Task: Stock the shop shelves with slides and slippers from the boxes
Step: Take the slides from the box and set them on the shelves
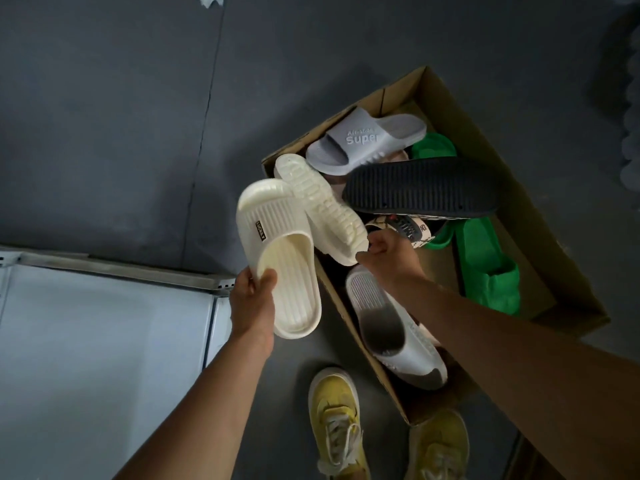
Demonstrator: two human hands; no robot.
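Observation:
My left hand (252,299) grips a cream ribbed slide (280,258) by its heel, strap side up, just left of the cardboard box (540,216). My right hand (388,251) pinches the heel of a second cream slide (322,206), held sole up over the box's near left edge. Inside the box lie a grey "Super" slide (367,140), a black slipper sole up (422,188), a green slide (485,268), a patterned slipper (412,230) and a white-and-grey slide (391,327). My right forearm hides part of the box.
A white shelf surface (97,341) with a metal front rail lies at the lower left. The floor (121,116) is dark grey. My feet in yellow sneakers (336,424) stand beside the box's near corner.

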